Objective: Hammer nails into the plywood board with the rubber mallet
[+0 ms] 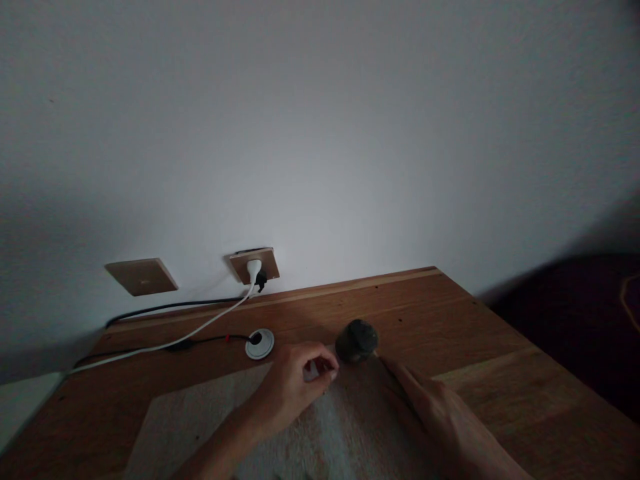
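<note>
A dark, short cylinder (357,341) stands at the far edge of a pale, worn-looking board (200,427). Just left of the cylinder is my left hand (300,379), its thumb and index finger curled into a pinch. Whether anything small sits between those fingertips is too dim to tell. On the other side, my right hand (430,403) rests low over the board's right part, fingers stretched out towards the cylinder. It appears to hold nothing, though its underside is in shadow.
The board lies on a wooden table (500,333) against a wall. A white plug (254,268) sits in a wall socket, its white cable (190,333) running left across the table. Dark cables lie there too, one entering a round grommet (267,344). A blank wall plate (141,277) is further left.
</note>
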`<state>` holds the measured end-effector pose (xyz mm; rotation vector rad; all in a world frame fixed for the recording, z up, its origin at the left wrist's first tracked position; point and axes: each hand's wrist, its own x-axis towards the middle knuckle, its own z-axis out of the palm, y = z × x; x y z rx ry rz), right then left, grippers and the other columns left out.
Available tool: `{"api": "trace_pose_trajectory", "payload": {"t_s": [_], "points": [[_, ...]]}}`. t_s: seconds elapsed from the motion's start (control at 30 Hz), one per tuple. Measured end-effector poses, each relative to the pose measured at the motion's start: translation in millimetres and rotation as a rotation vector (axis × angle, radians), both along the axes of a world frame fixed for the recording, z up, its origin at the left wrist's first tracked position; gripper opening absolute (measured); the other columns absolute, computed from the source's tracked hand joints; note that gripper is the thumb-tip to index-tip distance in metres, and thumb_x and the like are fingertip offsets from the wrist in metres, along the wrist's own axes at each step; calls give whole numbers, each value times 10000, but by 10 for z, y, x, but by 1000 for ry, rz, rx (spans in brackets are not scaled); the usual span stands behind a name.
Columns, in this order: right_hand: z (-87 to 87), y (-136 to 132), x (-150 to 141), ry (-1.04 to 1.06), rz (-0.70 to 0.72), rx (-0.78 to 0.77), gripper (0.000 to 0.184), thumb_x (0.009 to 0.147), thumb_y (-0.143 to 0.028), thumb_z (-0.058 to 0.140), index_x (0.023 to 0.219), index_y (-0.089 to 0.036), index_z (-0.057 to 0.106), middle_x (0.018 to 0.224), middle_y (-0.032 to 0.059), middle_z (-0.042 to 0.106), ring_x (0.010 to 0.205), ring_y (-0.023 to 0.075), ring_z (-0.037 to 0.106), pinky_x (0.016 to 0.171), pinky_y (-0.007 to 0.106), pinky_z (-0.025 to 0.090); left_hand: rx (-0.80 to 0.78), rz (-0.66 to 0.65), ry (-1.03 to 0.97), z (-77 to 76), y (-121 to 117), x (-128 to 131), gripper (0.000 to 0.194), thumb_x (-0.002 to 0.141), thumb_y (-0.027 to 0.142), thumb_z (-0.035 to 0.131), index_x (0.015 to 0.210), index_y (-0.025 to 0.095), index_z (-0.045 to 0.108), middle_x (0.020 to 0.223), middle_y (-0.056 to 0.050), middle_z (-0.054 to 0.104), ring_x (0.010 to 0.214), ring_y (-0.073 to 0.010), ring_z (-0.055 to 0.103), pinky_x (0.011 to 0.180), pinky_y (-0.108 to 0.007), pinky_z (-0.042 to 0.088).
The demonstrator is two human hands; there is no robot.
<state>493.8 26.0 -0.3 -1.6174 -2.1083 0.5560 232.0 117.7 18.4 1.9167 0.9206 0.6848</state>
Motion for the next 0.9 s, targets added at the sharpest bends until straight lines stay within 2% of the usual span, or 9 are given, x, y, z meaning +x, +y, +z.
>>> {"api": "trace_pose_trajectory", "payload": {"t_s": [0.1,0.23,0.33,0.5,0.67,0.9], "points": [[-70,14,4,-48,-10,92,417,1070,-203,389,1416,-192,623,1091,137,841,851,268,857,704,326,669,-16,25,-18,-97,15,33,148,850,52,723,874,188,778,823,8,776,766,-140,678,715,-213,488],[-41,4,-8,-66,1,131,418,1057,-181,373,1374,-114,636,1088,192,846,860,295,864,708,340,684,105,12,-37,-187,-31,45,210,851,-4,718,895,195,766,850,11,775,792,-137,692,777,-220,493],[-29,-4,-5,-69,7,113,410,1059,-171,384,1384,-131,630,1051,177,846,843,301,863,689,337,678,221,-11,-20,-214,-70,78,262,814,-47,749,905,199,748,858,14,774,808,-144,705,802,-233,491],[-71,10,13,-37,19,59,447,1051,-156,369,1430,-138,605,1183,199,817,961,301,852,775,363,679,436,-44,14,-223,-112,123,304,780,-82,782,872,199,709,859,8,775,824,-164,708,778,-244,483],[-46,19,2,-46,-8,-13,507,1025,-151,360,1477,-98,585,1158,201,823,956,311,847,781,392,675,510,-37,10,-292,-105,111,324,767,-99,769,865,196,678,824,17,763,759,-153,690,724,-239,470],[-69,27,16,6,-16,24,501,998,-157,457,1470,-206,620,1149,148,844,909,287,854,750,325,667,545,-61,9,-363,-97,130,324,777,-95,771,870,198,669,821,23,756,747,-144,687,730,-236,480]]}}
